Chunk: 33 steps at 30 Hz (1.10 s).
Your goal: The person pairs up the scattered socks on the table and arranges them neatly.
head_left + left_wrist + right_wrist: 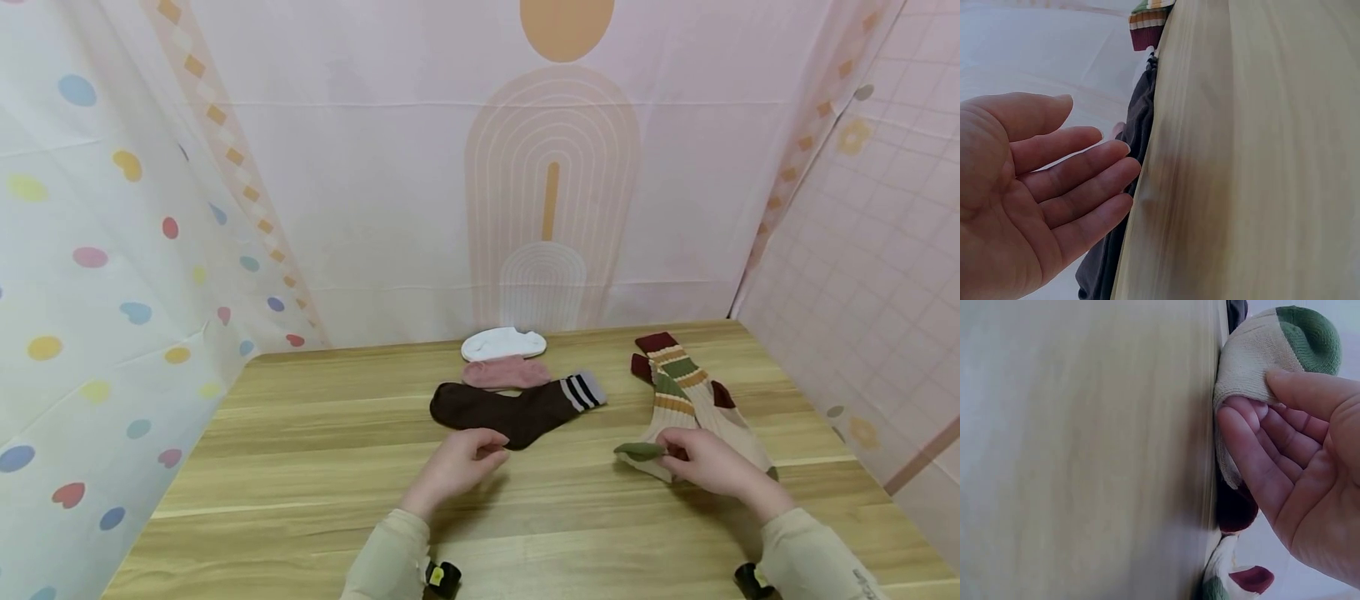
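Observation:
My right hand [712, 460] pinches a cream striped sock [667, 408] near its green toe, which is lifted off the table. In the right wrist view, the thumb and fingers of the right hand [1310, 450] hold the fabric of that sock [1254, 359]. Its mate, a second cream striped sock [738, 429] with a maroon heel, lies partly beneath and to the right. My left hand [457, 467] hovers empty just in front of a dark brown sock [480, 408] with a grey striped cuff. In the left wrist view, the left hand [1054, 194] shows relaxed fingers.
Behind the brown sock lie a pink ankle sock [506, 372] and a white ankle sock [501, 344], in a row towards the back edge. All rest on a wood-grain table [315, 467]. Patterned cloths [375, 208] hang behind and at both sides.

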### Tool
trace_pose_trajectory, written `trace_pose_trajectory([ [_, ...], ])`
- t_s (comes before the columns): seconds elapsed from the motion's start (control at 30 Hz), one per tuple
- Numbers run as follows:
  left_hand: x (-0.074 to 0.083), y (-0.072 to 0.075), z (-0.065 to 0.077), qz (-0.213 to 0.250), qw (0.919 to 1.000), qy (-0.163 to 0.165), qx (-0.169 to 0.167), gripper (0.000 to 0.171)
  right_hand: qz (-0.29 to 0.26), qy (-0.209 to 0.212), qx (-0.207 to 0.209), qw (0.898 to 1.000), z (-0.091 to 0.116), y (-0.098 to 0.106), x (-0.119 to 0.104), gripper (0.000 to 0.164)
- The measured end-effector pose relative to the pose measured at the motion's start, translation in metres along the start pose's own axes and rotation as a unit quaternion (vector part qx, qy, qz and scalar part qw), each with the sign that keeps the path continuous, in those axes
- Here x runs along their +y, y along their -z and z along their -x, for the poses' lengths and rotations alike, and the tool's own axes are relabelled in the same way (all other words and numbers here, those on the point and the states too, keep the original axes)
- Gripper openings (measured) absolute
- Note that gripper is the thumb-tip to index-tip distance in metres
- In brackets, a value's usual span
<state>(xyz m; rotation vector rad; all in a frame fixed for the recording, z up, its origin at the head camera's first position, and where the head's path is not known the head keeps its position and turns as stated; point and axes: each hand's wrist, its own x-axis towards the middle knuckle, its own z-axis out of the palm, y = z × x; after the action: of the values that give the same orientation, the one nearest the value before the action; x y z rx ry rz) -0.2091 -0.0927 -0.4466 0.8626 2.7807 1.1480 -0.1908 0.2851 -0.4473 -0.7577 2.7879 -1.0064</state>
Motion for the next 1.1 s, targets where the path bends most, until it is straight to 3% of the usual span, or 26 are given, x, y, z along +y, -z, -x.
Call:
trace_pose_trajectory([
  [0.3,0.005,-0.010,-0.004,0.009,0.9998,0.018,-0.006,0.024,-0.019,0.008,0.006,1.000,-0.006,-0.007,-0.005,0.009],
  [0.37,0.009,-0.012,-0.005,0.028,0.9990,0.032,-0.011,0.025,-0.028,0.011,0.006,1.000,-0.008,-0.010,-0.007,0.009],
  [0.47,0.014,-0.015,-0.006,0.095,0.9931,0.061,-0.028,0.028,-0.047,0.010,-0.004,0.999,-0.012,-0.014,-0.009,0.007],
  [0.57,0.018,-0.020,-0.008,0.188,0.9768,0.089,-0.049,0.032,-0.057,0.012,-0.009,0.998,-0.015,-0.017,-0.012,0.007],
  [0.7,0.024,-0.029,-0.012,0.318,0.9380,0.117,-0.074,0.038,-0.052,0.018,-0.007,0.998,-0.018,-0.020,-0.016,0.008],
  [0.77,0.028,-0.033,-0.013,0.365,0.9184,0.130,-0.079,0.040,-0.048,0.019,-0.006,0.999,-0.020,-0.021,-0.018,0.008],
  [0.83,0.031,-0.037,-0.015,0.396,0.9036,0.140,-0.083,0.041,-0.041,0.018,-0.004,0.999,-0.021,-0.023,-0.020,0.008],
  [0.93,0.035,-0.042,-0.016,0.416,0.8926,0.153,-0.081,0.043,-0.036,0.020,-0.003,0.999,-0.023,-0.026,-0.022,0.008],
  [1.1,0.038,-0.046,-0.018,0.418,0.8893,0.170,-0.072,0.042,-0.023,0.025,0.004,0.999,-0.025,-0.029,-0.025,0.008],
])
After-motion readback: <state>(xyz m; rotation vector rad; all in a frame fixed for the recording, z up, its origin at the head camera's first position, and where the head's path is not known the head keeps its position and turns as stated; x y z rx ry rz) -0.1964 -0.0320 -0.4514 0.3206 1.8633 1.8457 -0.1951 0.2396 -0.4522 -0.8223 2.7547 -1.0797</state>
